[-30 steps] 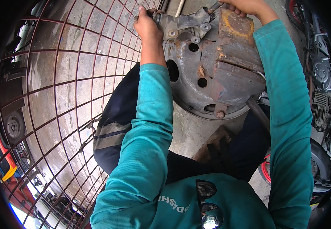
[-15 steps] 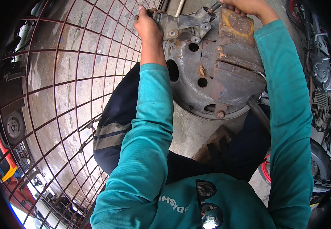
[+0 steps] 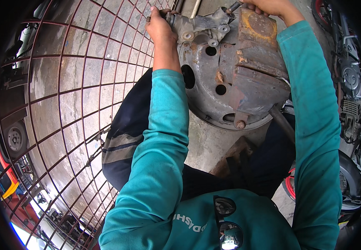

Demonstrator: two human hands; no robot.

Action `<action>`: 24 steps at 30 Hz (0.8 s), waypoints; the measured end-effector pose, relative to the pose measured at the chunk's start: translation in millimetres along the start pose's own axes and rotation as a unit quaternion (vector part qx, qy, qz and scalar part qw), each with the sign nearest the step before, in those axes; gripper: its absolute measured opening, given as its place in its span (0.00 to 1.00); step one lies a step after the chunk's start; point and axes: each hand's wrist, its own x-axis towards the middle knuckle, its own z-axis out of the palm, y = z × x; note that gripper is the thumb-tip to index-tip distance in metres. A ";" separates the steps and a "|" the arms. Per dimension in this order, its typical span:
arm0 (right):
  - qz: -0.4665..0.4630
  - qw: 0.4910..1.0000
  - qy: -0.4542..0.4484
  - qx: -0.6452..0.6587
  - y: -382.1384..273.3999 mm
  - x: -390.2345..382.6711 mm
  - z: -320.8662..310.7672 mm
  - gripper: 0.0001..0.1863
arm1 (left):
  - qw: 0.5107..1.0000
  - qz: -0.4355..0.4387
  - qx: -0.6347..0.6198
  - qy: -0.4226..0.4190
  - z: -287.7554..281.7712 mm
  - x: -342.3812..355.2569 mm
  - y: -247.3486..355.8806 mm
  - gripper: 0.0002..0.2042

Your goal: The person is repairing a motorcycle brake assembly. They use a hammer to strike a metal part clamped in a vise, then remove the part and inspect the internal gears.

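Observation:
A grey cast-metal housing (image 3: 201, 28) with bolt holes lies across the far part of a round steel wheel rim (image 3: 205, 98). My left hand (image 3: 160, 27) is closed round its left end, where a short dark stub pokes out past the fingers. At the upper edge, my right hand (image 3: 267, 6) is closed on a dark metal rod (image 3: 234, 7), whose tip meets the right end of the housing. The right fingers are partly cut off by the frame. Beside the housing stands a rusty bench vise (image 3: 258, 54), mounted on the rim.
Rusty wire mesh fencing (image 3: 82, 87) runs along my left. The vise's handle bar (image 3: 282, 123) slants down near my right leg. A wooden block (image 3: 232, 157) sits on the concrete between my legs. Motorcycle parts (image 3: 350, 79) stand on the right. Sunglasses (image 3: 226, 223) hang on my shirt.

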 end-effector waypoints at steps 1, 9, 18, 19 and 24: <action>-0.002 1.000 -0.001 0.000 0.6 0.5 0.4 0.11 | 1.000 0.001 -0.001 0.000 -0.4 0.6 -0.5 0.21; -0.011 1.000 0.000 0.000 1.5 -0.8 -0.6 0.11 | 1.000 -0.011 -0.020 0.001 1.0 -0.1 -0.3 0.21; -0.003 0.999 0.014 -0.051 -10.4 -8.3 -0.8 0.14 | 0.999 0.002 -0.037 0.026 2.0 -5.0 1.4 0.21; -0.011 0.999 0.012 -0.044 -5.2 -4.8 -0.4 0.14 | 0.999 0.000 -0.039 0.025 1.3 -5.4 0.5 0.21; -0.024 0.999 0.010 -0.034 1.4 -1.1 1.3 0.13 | 0.999 0.005 -0.035 0.029 2.3 -8.9 2.5 0.20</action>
